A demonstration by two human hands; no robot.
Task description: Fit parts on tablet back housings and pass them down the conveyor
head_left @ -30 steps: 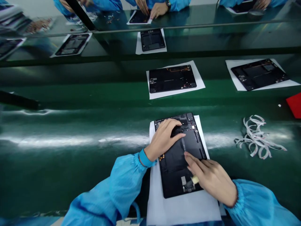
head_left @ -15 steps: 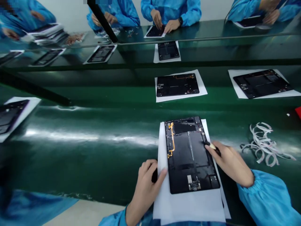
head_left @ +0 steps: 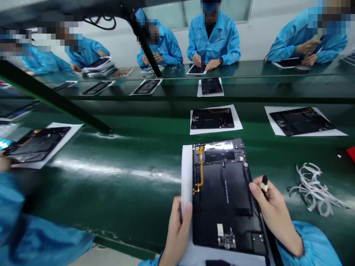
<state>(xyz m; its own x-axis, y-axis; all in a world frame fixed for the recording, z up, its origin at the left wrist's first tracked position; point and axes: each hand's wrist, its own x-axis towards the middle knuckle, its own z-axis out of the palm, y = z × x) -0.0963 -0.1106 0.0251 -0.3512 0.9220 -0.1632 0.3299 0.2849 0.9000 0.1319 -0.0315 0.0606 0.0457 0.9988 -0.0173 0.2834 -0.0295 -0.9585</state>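
Observation:
An opened tablet [head_left: 222, 199], black inside with an orange flex cable [head_left: 201, 173] along its left side, lies tilted on white paper sheets [head_left: 187, 159] in front of me. My left hand [head_left: 177, 231] is closed on the left edge of paper and tablet, thumb on top and fingers beneath. At the tablet's right edge, my right hand [head_left: 273, 210] grips its side with the thumb on top. A small black-and-cream tool [head_left: 264, 184] sticks out of the same hand, between the fingers. How much of it is covered I cannot tell.
White strips [head_left: 316, 188] lie in a tangle at right, near a red object [head_left: 351, 154]. Other opened tablets [head_left: 213, 119] rest on paper along the green bench [head_left: 124, 199]. A slanting green post [head_left: 55, 96] stands left. Several co-workers in blue sit opposite; a blue sleeve [head_left: 16, 207] reaches in at left.
My view has tilted up. The tablet and paper have been lifted at the near end. My right hand has drawn the tool off the tablet's surface and taken hold of its edge; my left hand grips the other.

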